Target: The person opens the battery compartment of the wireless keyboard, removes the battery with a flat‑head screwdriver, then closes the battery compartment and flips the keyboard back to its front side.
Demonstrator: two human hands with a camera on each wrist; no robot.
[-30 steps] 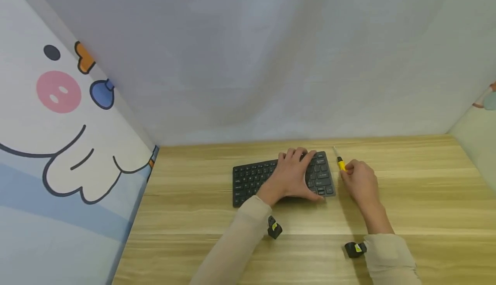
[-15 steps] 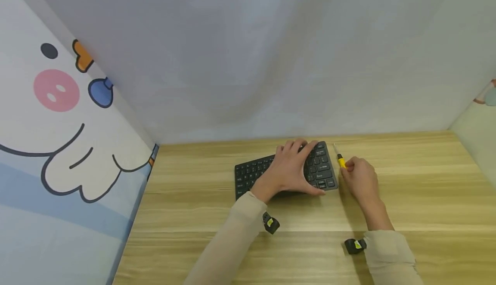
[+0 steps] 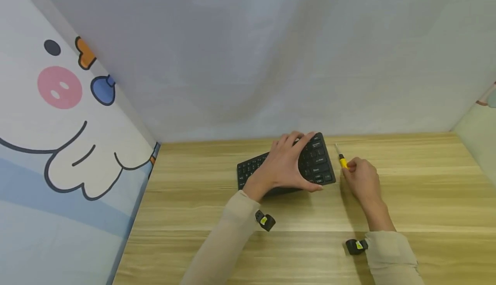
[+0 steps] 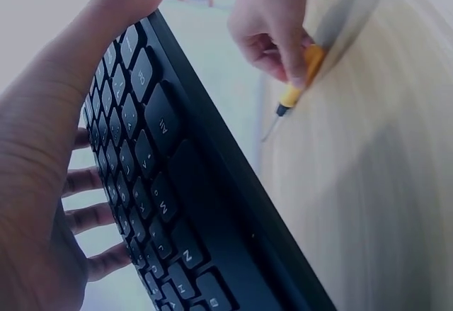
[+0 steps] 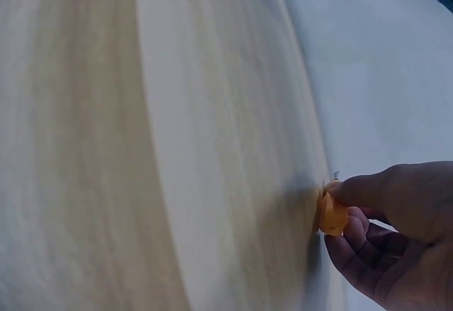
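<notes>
My left hand [image 3: 284,164] grips a black keyboard [image 3: 315,162] across its width, thumb on the near edge and fingers over the far edge. The keyboard's right end is raised and tilted off the table; its left end sits lower, partly hidden behind the hand. In the left wrist view the keys [image 4: 145,155] face the palm side. Just right of the keyboard, my right hand [image 3: 362,179] pinches the yellow handle of a screwdriver [image 3: 342,161] between thumb and fingers. Its thin metal shaft points toward the back wall, and the handle lies at the tabletop.
The wood-grain table [image 3: 426,199] meets a pale grey back wall [image 3: 294,61]. On the left stands a side panel [image 3: 97,156] with cartoon figures, and a pale panel [image 3: 480,143] rises at the right. A black camera [image 3: 267,221] hangs at the left wrist, another [image 3: 354,246] at the right.
The left hand has lifted the keyboard's right end, shifting it toward the back wall and tilting it. The right hand and the screwdriver have stayed nearly still.
</notes>
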